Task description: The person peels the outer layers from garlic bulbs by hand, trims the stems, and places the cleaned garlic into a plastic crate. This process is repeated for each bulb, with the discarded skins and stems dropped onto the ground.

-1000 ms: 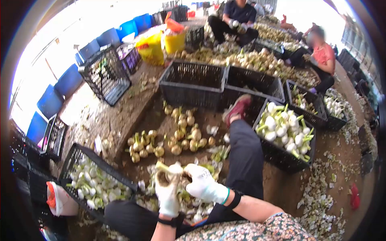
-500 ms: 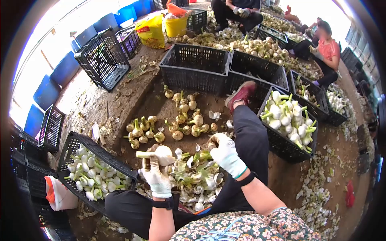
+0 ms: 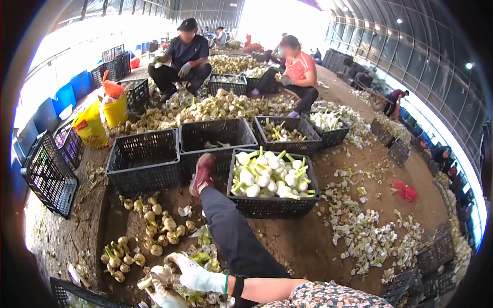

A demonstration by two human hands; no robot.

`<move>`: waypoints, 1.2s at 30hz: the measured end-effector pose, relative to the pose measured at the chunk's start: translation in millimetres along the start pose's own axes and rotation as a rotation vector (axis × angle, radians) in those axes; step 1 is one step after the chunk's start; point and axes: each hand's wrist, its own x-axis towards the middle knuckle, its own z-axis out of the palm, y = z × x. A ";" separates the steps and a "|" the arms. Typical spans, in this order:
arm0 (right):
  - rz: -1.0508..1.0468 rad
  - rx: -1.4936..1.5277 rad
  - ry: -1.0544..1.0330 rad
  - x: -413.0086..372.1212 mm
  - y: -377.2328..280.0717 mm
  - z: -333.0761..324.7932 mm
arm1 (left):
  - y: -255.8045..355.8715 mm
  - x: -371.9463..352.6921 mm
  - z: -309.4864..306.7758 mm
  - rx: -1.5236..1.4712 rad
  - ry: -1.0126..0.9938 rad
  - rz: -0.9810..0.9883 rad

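At the bottom, my left hand [image 3: 167, 296], in a white glove, is closed around a pale garlic bulb [image 3: 160, 276], partly hidden and blurred. My right hand [image 3: 197, 276], gloved too, lies against it with fingers curled; what they grip is hidden. Peeled skins and leaves [image 3: 210, 259] lie beneath and beside both hands. Unpeeled bulbs with short stems [image 3: 154, 226] are on the ground beyond them. In front of my outstretched leg, a black crate [image 3: 272, 205] is heaped with clean white bulbs [image 3: 264, 177].
Two black crates [image 3: 144, 179] [image 3: 218, 123] stand beyond my shoe [image 3: 204, 172]. A person in dark clothes [image 3: 187, 56] and one in a pink top [image 3: 300, 69] sit by a bulb pile [image 3: 226, 105]. Skins [image 3: 359, 231] litter the right; another crate [image 3: 67, 295] is at lower left.
The view has swung up and to the right, so my hands now appear lower. My right hand has come in against my left hand and the bulb.
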 end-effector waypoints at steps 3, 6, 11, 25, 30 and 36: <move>0.066 0.184 -0.116 0.8 8.2 5.6 | 19.6 -18.9 24.3 0.103 0.036 -0.024; 0.060 0.118 -0.151 -2.9 24.5 16.1 | -15.3 1.1 0.7 -0.041 -0.028 -0.085; 0.020 0.049 -0.134 -6.8 21.8 17.7 | -45.0 33.8 -20.9 -0.099 -0.072 -0.252; 0.295 0.847 0.002 13.9 15.0 -67.8 | -30.2 50.8 -23.7 -0.247 -0.232 -0.197; 0.068 0.000 0.075 -13.6 23.3 11.0 | -52.4 28.5 -19.6 -0.274 -0.182 -0.229; 0.135 0.130 -0.058 -28.1 20.5 13.0 | -47.2 22.6 -17.2 -0.260 -0.007 -0.150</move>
